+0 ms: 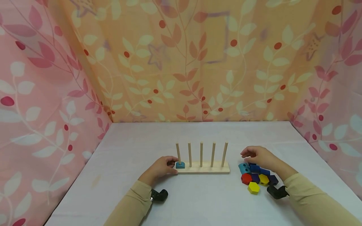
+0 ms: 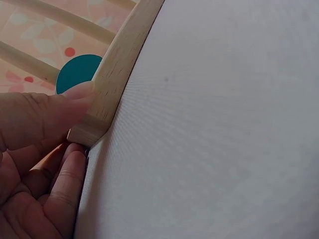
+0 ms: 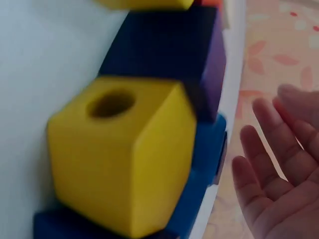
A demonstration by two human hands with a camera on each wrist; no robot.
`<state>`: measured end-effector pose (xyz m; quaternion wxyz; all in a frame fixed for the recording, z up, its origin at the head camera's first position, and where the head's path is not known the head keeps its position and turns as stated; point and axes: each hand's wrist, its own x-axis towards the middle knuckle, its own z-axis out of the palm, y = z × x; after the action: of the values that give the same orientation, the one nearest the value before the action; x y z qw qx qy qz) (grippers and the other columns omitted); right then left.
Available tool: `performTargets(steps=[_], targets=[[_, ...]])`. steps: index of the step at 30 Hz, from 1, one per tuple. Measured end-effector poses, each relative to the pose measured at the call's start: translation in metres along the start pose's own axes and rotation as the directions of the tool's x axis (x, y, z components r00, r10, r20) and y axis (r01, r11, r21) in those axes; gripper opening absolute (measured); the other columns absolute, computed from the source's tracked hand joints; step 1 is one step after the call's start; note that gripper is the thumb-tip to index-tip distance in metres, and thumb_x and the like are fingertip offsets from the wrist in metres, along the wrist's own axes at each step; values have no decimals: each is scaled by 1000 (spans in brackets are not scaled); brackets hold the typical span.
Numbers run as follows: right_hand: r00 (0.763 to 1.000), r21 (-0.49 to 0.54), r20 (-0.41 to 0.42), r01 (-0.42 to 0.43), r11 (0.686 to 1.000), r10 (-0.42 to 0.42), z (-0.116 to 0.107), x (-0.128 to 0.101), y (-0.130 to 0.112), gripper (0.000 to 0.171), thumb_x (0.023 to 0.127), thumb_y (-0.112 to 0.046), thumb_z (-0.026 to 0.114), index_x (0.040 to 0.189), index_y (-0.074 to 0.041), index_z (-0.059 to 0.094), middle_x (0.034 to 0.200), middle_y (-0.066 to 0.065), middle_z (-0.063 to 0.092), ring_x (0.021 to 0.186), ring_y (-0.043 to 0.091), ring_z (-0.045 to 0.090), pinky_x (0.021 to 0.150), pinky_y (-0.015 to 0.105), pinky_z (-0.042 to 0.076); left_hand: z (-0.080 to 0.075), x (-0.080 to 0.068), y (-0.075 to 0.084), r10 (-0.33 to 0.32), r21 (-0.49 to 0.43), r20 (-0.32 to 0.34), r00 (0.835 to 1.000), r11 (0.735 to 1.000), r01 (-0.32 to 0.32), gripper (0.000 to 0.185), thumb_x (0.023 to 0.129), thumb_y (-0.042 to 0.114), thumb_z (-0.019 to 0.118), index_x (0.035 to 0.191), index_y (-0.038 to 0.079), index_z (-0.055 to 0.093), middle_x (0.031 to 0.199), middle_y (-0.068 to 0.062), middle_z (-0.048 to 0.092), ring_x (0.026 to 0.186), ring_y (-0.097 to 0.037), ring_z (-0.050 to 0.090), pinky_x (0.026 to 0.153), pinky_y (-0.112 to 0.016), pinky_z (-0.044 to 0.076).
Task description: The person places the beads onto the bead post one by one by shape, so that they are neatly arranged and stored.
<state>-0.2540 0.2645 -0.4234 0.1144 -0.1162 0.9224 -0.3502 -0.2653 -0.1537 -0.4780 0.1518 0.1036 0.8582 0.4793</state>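
Observation:
A wooden peg board with five upright pegs stands mid-table. A teal block sits at the foot of its leftmost peg. My left hand grips the board's left end; in the left wrist view the thumb presses the base's corner with a finger under it, and the teal block lies just behind. My right hand hovers with relaxed fingers over a pile of coloured blocks and holds nothing. The right wrist view shows a yellow block with a hole, dark blue blocks and my empty right hand.
A white cloth covers the table. Leaf-patterned curtains close it in at the back and both sides. One yellow block lies nearest the front of the pile. Black wrist cameras sit on both sleeves.

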Motion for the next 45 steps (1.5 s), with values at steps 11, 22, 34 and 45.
performTargets(steps=[11, 22, 34, 45], targets=[[993, -107, 115, 22, 994, -9, 2, -1, 6, 15, 82, -10, 66, 97, -11, 63, 92, 1, 61, 84, 19, 54, 82, 43, 47, -1, -3, 3, 33, -1, 8, 999, 999, -33, 49, 68, 8, 78, 113, 6, 60, 112, -6, 59, 100, -15, 54, 89, -33, 43], [992, -114, 123, 5, 993, 9, 5, 3, 12, 11, 83, -10, 64, 94, -11, 65, 90, 1, 61, 80, 18, 51, 79, 41, 47, -1, -3, 2, 43, 5, 6, 999, 999, -43, 48, 69, 9, 78, 113, 6, 60, 112, -6, 59, 99, -15, 54, 89, -33, 43], [987, -106, 158, 20, 994, -3, 4, 6, 12, 15, 82, -9, 66, 97, -9, 64, 90, -1, 61, 82, 16, 54, 81, 41, 47, -1, -5, 3, 23, -24, 1, 1000, 999, -23, 49, 68, 7, 78, 113, 7, 60, 112, -6, 58, 99, -16, 53, 89, -34, 43], [987, -138, 161, 7, 990, 15, 7, 11, 11, 18, 79, -12, 70, 95, -11, 63, 87, -2, 61, 80, 16, 54, 80, 39, 48, -2, -4, 4, 27, 8, 14, 1000, 1000, -27, 48, 68, 8, 79, 113, 7, 60, 109, -4, 59, 95, -15, 52, 88, -33, 42]])
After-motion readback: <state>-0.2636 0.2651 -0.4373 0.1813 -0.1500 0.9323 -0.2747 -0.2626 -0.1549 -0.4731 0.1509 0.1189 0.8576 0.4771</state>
